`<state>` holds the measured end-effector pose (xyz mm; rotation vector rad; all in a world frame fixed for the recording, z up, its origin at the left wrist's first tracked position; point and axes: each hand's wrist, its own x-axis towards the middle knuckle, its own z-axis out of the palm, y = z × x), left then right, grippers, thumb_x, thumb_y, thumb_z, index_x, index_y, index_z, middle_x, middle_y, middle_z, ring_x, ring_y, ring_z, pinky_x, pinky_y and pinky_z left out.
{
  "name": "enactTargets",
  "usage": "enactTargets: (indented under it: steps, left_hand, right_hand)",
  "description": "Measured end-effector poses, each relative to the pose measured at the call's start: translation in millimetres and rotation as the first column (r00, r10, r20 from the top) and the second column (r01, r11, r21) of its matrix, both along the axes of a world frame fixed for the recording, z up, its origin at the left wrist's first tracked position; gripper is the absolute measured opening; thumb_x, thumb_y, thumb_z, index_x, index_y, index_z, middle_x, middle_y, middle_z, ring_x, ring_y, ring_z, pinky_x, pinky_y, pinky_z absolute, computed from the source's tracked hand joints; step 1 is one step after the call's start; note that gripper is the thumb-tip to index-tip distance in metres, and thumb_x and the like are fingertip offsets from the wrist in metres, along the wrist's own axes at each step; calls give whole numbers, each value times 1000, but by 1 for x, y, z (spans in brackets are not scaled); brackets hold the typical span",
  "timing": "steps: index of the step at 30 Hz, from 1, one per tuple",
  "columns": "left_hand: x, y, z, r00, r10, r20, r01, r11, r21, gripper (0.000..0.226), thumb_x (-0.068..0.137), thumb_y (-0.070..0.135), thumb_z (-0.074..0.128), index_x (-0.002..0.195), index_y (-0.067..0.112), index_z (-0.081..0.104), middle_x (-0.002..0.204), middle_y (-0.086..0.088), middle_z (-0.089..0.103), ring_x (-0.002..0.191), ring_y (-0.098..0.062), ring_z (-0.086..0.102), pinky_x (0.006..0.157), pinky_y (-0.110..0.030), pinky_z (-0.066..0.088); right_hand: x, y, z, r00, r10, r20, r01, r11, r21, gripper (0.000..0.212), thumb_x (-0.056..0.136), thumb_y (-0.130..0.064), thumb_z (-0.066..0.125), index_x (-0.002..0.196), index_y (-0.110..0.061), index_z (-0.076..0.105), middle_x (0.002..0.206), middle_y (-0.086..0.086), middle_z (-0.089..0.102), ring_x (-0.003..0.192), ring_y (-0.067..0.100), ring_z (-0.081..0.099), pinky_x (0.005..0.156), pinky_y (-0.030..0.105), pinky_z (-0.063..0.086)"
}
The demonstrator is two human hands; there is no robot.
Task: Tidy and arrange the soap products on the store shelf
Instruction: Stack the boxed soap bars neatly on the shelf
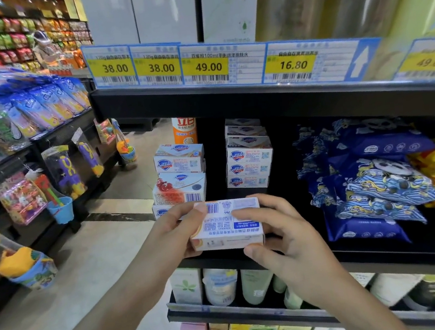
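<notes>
Both hands, left hand [177, 233] and right hand [286, 242], grip one soap box [226, 225] by its ends, squaring it before the shelf [390, 252] stacks.

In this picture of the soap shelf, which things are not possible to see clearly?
- Head view: the bottom left soap box is mostly hidden behind the left hand.
- Head view: small print on the held soap box is too small to read.
- Head view: the far-right price tag is blurred and cut off by the frame edge.
</notes>
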<state>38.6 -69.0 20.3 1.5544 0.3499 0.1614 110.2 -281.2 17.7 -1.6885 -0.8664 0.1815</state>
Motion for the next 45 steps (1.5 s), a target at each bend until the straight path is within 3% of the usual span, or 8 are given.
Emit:
enactTargets:
  steps: [7,12,16,26,33,38,41,45]
  left_hand:
    - [10,6,4,997,74,7,-73,992,-105,18,103,32,59,114,37,73,114,5,79,96,-11,78,88,-35,52]
    - [-10,7,-1,963,-168,209,136,978,160,71,78,11,68,137,49,58,139,23,63,131,0,58,97,-24,54]
    - [-11,0,0,943,-203,264,95,925,369,73,91,9,78,143,52,51,147,29,53,142,6,43,111,-30,40]
    - [-5,3,0,936,-176,304,64,936,346,41,88,41,77,127,41,64,131,8,71,128,-16,63,104,-37,52]
    - [-7,-1,1,958,-114,261,81,988,135,31,90,31,79,119,33,68,120,1,76,110,-18,74,84,-24,60]
    - [-6,-4,4,972,-30,235,23,999,32,41,83,30,74,121,18,66,110,-1,80,101,-18,77,77,-22,61]
    - [-4,-5,6,974,16,226,-15,1000,-4,42,80,33,76,117,15,69,104,-5,81,95,-20,79,75,-22,61]
    - [-1,-6,7,976,71,205,-61,997,-55,41,79,31,78,113,10,71,100,-9,81,92,-23,79,72,-21,60]
  right_hand:
    - [3,-1,4,955,1,-298,57,980,188,53,83,8,80,112,-37,77,129,1,68,98,26,72,86,28,59]
    - [7,-6,9,862,50,-505,75,971,225,51,68,-17,88,115,-33,77,119,0,76,107,28,74,95,39,59]
    - [10,-8,10,769,135,-625,62,957,282,51,69,-14,87,118,-24,77,115,8,76,92,24,75,83,30,61]
    - [9,-4,9,718,135,-682,21,976,215,40,82,-43,84,116,-23,75,110,14,76,74,22,72,71,33,63]
    - [2,3,13,830,-138,-541,119,990,-70,43,71,-77,61,100,-49,74,102,-4,79,80,24,78,73,41,62]
    - [0,3,10,901,-169,-400,196,980,26,54,69,-70,65,119,-51,65,120,-13,72,98,8,75,84,35,63]
    - [-1,0,6,966,-178,-189,189,981,41,74,68,-63,75,136,-51,51,141,-23,55,116,-3,64,89,22,56]
    - [3,-2,-1,976,-163,144,166,986,-9,79,83,-52,81,148,-53,37,154,-27,35,138,0,46,106,27,44]
